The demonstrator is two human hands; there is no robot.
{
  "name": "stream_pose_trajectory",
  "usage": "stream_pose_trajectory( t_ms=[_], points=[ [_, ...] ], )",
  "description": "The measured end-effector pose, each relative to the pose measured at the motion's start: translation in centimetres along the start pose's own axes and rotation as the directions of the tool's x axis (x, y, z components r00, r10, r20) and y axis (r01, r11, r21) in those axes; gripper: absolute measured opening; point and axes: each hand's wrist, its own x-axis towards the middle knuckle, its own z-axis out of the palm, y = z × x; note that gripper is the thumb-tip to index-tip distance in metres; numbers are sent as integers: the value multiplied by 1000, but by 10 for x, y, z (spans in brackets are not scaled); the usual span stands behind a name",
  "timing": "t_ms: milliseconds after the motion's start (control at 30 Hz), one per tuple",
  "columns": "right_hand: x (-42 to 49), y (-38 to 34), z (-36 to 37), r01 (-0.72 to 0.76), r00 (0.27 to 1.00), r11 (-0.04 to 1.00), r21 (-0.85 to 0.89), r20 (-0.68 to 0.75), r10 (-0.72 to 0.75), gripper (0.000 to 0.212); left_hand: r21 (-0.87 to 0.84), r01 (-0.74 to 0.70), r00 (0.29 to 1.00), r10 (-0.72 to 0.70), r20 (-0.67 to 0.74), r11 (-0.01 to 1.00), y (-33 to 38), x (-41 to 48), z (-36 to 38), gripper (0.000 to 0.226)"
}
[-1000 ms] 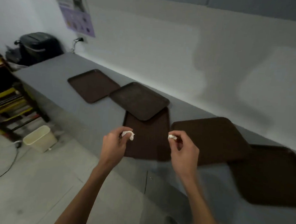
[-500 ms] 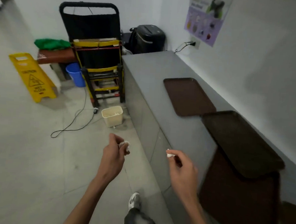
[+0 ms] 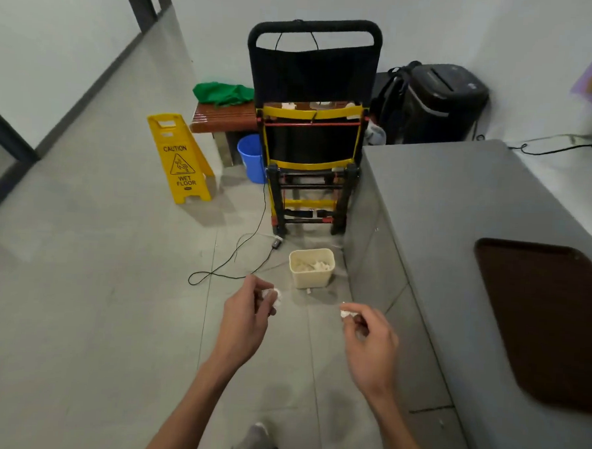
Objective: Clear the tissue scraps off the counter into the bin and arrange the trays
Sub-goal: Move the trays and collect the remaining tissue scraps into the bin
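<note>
My left hand (image 3: 246,319) pinches a white tissue scrap (image 3: 273,295) over the floor. A second, smaller tissue scrap (image 3: 345,312) is pinched in the fingertips of my right hand (image 3: 370,346). Both hands hang short of a small cream bin (image 3: 314,278) that stands on the floor beside the counter's end, with tissue lying inside it. The grey counter (image 3: 459,215) runs along the right side, and one dark brown tray (image 3: 550,320) lies flat on it. The other trays are out of view.
A yellow and black folded cart (image 3: 311,139) stands behind the bin. A yellow wet-floor sign (image 3: 183,160), a blue bucket (image 3: 252,156) and a bench with green cloth (image 3: 222,93) sit at the back. A black cable (image 3: 238,255) trails on the floor. A black shredder (image 3: 441,101) stands past the counter.
The view has swung left, away from the trays, toward the floor bin. Both hands still hold their tissue scraps and are now nearer the bin.
</note>
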Motion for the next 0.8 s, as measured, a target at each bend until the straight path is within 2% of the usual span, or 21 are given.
stream_pose_trajectory(
  t_ms=[67,167,233,400,533,800],
  points=[
    [37,9,29,-12,1000,1000,-16,-1,12,30,10,9,1000,-8,-4,1000,-12,47,4,7],
    [93,27,75,-62,998,997,-47,27,64,28,58,40,999,-41,15,998,-32,125,13,29],
    [129,41,105,-103,994,994,-43,38,105,28,59,52,998,-54,35,997,-51,179,23,35],
    [214,79,167,-237,971,968,-83,22,240,23,108,34,986,-51,160,994,-99,302,55,8],
    [277,120,214,-342,940,934,-102,-26,341,24,180,-5,968,-41,249,984,-137,376,88,5],
    [362,230,298,-478,874,856,-197,-7,486,16,251,139,902,-227,368,958,-231,474,187,6]
  ],
)
